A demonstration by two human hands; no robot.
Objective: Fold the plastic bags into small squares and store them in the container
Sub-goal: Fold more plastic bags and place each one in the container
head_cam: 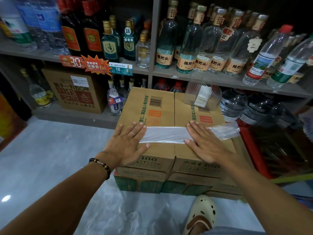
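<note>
A cream perforated clog [201, 216] is showing at the bottom edge, standing on a glossy pale grey floor [50, 150] where loose clear plastic bags [122, 209] are lying crumpled. Just beyond it, a stack of brown corrugated cardboard boxes [162, 114] is serving as a work surface, its top flaps meeting along a dark centre seam. Across the top box a thin, translucent plastic bag [166, 134] is lying folded into a long flat strip, its right end sticking out crinkled past the box edge. The left hand [126, 143], wearing a ring and a dark beaded bracelet [101, 166] at the wrist, is pressing flat on the strip's left end with fingers straight and spread, gripping nothing. The right hand [204, 143] is pressing palm-down on the strip towards its right end, fingers likewise straight. At the far right corner of the box top, a clear ribbed plastic container [202, 95] is sitting with a wad of white folded squares [202, 97] inside. Behind, grey shelves [220, 78] are holding glass liquor bottles [184, 48] and plastic water bottles [264, 60].
</note>
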